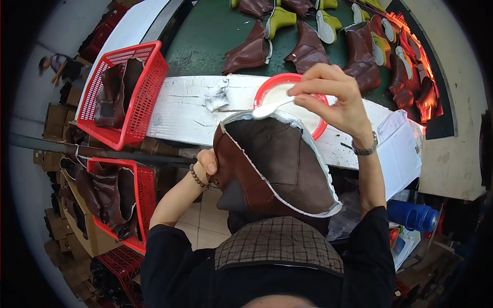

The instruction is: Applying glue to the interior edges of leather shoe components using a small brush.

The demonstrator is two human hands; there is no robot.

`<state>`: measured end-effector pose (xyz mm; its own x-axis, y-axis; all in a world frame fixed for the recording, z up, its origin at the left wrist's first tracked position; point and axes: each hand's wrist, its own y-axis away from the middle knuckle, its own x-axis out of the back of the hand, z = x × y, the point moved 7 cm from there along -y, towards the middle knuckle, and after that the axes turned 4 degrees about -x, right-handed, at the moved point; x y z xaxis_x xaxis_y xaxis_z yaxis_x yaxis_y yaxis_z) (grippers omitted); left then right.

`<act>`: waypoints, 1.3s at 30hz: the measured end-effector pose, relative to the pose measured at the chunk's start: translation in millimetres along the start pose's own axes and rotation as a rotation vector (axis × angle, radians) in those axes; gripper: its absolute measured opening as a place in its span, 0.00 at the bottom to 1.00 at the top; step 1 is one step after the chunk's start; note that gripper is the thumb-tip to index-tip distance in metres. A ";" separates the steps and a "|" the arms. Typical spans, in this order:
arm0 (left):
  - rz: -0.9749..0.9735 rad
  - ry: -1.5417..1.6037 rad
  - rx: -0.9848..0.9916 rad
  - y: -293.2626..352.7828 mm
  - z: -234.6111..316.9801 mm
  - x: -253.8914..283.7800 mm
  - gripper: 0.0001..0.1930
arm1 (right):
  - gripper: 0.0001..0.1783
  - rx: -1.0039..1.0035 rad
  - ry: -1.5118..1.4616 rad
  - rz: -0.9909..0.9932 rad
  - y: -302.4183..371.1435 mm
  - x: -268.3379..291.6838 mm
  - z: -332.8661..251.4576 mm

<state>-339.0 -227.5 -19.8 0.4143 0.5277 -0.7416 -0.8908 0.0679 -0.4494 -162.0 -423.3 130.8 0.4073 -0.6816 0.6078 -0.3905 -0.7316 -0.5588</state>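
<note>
My left hand grips the left side of a brown leather boot upper, tilted so its open edge faces up. White paste coats much of that edge, and the dark lining shows inside. Between thumb and fingers my right hand pinches a small white brush, its head covered in white. The brush head touches or hangs just over the far edge of the upper; I cannot tell which. Right behind it stands a red bowl of white, glue-like liquid, partly hidden by my right hand.
A crumpled, white-smeared cloth lies on the white bench. Red baskets with boot uppers stand at the left. Beyond, a green conveyor belt carries boots on yellow lasts near a glowing heater. Papers and a blue bottle are rightward.
</note>
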 end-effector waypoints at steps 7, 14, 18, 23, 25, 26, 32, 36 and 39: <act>-0.020 -0.009 0.015 13.8 19.5 10.8 0.58 | 0.11 -0.186 -0.256 0.155 28.0 -2.8 30.0; -0.046 -0.093 -0.058 13.3 61.9 33.2 0.60 | 0.09 -0.386 -0.197 0.314 104.5 -9.6 49.2; 0.150 -0.208 -0.054 3.0 74.3 47.6 0.60 | 0.09 -0.489 -0.252 0.340 130.8 -13.1 75.2; 0.406 -0.970 -0.056 -76.9 119.7 74.7 0.52 | 0.14 -0.940 -0.461 0.594 200.6 -15.4 173.8; 0.438 -1.188 -0.116 -103.0 140.7 106.3 0.45 | 0.14 -0.922 -0.469 0.633 209.1 -25.1 183.0; 0.484 -1.252 -0.121 -115.9 148.9 122.5 0.45 | 0.13 -0.924 -0.473 0.689 213.9 -24.9 186.1; 0.513 -1.655 -0.174 -149.8 193.5 243.9 0.39 | 0.13 -0.956 -0.415 0.642 204.5 -37.8 184.3; 0.654 -2.141 -0.030 -133.9 201.6 273.3 0.38 | 0.12 -0.954 -0.402 0.638 200.1 -42.2 185.5; 0.637 -2.507 -0.229 -168.9 154.1 204.2 0.44 | 0.12 -0.941 -0.372 0.667 213.5 -34.0 185.8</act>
<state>-132.7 -0.8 -18.6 -0.6883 -0.0350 0.7246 -0.6751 -0.3348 -0.6574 -105.8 -558.2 -114.0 0.0497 -0.9962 0.0711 -0.9986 -0.0482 0.0223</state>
